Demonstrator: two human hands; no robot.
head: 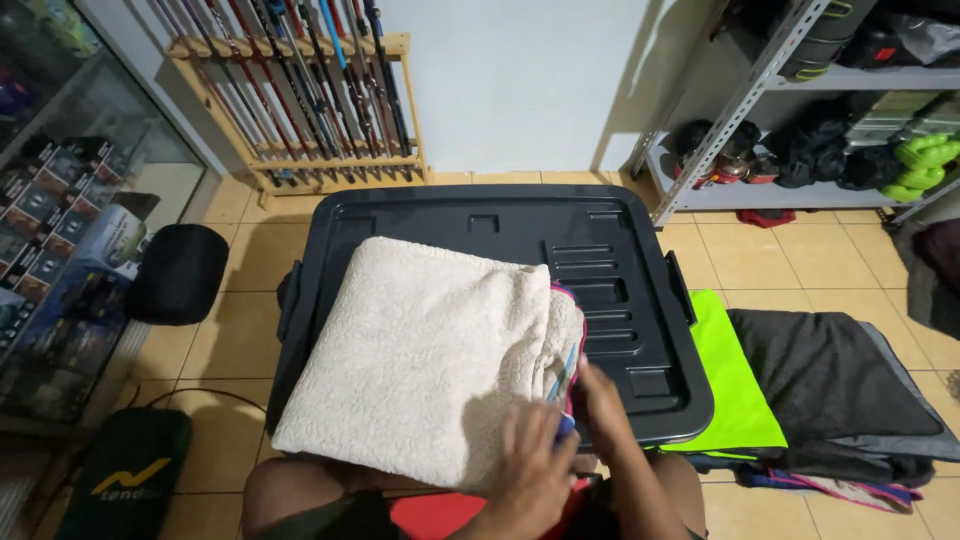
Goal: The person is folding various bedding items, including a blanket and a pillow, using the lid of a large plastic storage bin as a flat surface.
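A folded cream fleece blanket (pixel 420 350) with a pink and blue lining lies on the lid of a black plastic storage bin (pixel 610 260). Both my hands are at the blanket's near right corner. My left hand (pixel 535 468) rests on top of the corner and pinches the coloured edge. Just right of it, my right hand (pixel 603 405) grips the folded edge from the side, over the lid. My knees show below the bin, with something red between them.
On the floor to the right lie a neon green cloth (pixel 730 380) and a folded grey blanket (pixel 830 380). Behind stand a wooden rack of poles (pixel 310 90) and a metal shelf (pixel 760 100) holding bags. At the left are a black stool (pixel 180 272), a black bag (pixel 125 480) and a glass display case (pixel 50 250).
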